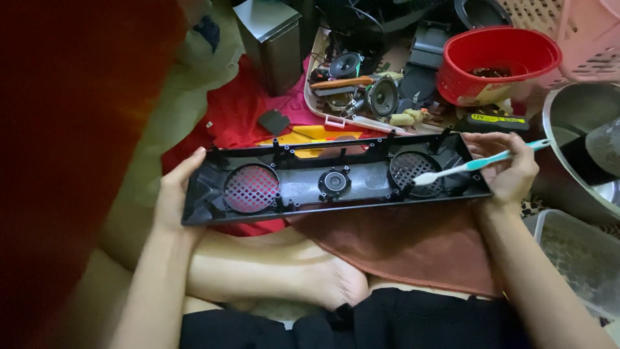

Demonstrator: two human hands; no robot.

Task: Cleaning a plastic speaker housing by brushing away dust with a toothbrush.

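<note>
While the long black speaker panel (336, 184) lies face-down across the person's lap, over a brown cloth (413, 249), the brushing looks only partly done: a pale dusty film covers its middle, and bristles rest on the right grille alone. Two round mesh grilles flank a small centre driver. The left hand (175, 194) clasps the panel's left end; the right hand (507, 169) pinches a teal-and-white toothbrush (478, 165). Behind sit a red bucket (494, 64) and loose speaker cones (381, 95).
</note>
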